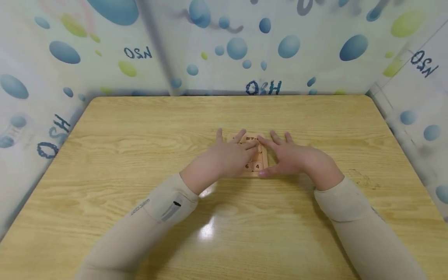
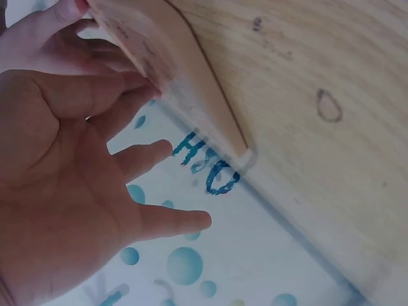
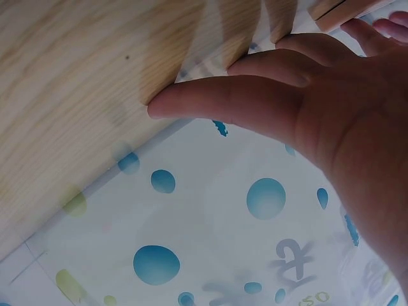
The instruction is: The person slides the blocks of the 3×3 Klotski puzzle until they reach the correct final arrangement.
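Observation:
A small wooden number puzzle (image 1: 265, 165) lies flat on the table, with tiles marked 6 and 4 showing in its lower row. Spread over its left and middle part, my left hand (image 1: 231, 157) covers most of the other tiles, and a fingertip touches its face. On the other side, my right hand (image 1: 292, 157) rests at the frame's right edge, with the thumb near the lower corner and a finger near the top. The left wrist view shows the puzzle's side wall (image 2: 197, 76) beside the outstretched fingers. Straight right-hand fingers (image 3: 223, 99) touch the tabletop in the right wrist view.
The wooden table (image 1: 140, 128) extends around the puzzle on every side. A patterned curtain (image 1: 217, 50) with blue and green spots hangs behind it and along both sides. Faint pen marks (image 2: 329, 105) are on the tabletop.

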Available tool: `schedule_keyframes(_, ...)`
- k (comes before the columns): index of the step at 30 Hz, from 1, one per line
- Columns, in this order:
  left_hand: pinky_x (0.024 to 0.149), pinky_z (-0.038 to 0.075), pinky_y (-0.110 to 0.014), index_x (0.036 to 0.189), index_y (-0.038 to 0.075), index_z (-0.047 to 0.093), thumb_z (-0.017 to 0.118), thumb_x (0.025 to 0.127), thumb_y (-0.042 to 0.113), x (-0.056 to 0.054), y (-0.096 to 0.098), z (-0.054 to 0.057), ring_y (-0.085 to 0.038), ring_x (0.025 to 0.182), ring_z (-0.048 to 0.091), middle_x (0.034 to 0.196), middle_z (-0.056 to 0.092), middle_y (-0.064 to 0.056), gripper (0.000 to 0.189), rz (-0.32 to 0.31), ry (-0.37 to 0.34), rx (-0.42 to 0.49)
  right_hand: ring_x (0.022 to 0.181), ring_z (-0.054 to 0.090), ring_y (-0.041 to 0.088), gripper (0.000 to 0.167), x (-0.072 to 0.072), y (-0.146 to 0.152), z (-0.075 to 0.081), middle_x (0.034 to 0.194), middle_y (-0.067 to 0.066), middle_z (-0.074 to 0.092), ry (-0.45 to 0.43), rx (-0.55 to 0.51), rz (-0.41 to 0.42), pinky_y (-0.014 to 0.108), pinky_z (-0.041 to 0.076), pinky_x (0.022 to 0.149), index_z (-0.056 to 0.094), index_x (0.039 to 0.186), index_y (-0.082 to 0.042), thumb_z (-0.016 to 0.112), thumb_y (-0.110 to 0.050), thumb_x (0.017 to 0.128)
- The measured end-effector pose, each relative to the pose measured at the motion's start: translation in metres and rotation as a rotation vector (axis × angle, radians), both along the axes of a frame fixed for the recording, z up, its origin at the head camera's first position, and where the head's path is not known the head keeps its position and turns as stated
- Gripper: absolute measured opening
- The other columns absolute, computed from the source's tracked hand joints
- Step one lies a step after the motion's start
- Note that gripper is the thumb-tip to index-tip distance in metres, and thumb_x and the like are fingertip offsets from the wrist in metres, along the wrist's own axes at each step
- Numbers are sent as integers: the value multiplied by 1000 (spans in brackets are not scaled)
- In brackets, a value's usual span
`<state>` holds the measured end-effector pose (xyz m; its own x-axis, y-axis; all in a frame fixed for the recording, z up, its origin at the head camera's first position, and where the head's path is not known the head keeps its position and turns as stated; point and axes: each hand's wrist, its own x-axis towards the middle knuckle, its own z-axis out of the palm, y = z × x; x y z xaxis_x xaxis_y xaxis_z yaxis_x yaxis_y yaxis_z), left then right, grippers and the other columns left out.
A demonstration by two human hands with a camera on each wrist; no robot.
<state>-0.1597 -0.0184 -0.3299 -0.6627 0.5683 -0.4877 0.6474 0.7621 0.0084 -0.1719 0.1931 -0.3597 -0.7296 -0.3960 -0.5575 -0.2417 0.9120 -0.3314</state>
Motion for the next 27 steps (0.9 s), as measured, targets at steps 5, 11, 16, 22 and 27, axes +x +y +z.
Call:
schedule_keyframes(5,124,8,-84,172,33,20,45,114,26,-1,1,-5,-24,169,-5,180,9,16,63,23,-22,-28,158,-17,62,116,0,0,0,179,18,-17,-7,-3,-6,93,12,110,-1,173,-35,68,-75,90)
schedule_keyframes(11,123,8,-85,171,36,19,48,112,21,15,-5,-7,-25,169,-5,179,8,19,67,-4,-48,-14,159,-15,62,117,0,2,1,179,18,-17,8,-6,3,94,12,110,-2,173,-33,68,-75,90)
schedule_keyframes(16,122,3,-85,171,34,21,56,105,16,19,-9,-6,-25,169,-8,180,7,18,77,37,-53,-14,159,-14,62,116,1,2,3,179,19,-16,18,-3,-1,94,11,109,-2,173,-33,69,-73,90)
schedule_keyframes(22,124,2,-83,171,32,21,58,103,14,8,-13,-8,-25,169,-9,180,7,17,80,113,-30,-35,158,-14,64,116,2,2,2,178,20,-15,15,-2,1,94,12,110,-2,173,-32,69,-72,91)
schedule_keyframes(27,123,5,-84,171,33,22,52,110,19,4,-7,-11,-25,169,-7,180,7,17,70,67,-26,6,158,-15,62,115,1,1,2,179,19,-16,10,-3,3,93,12,111,-2,173,-34,69,-73,91)
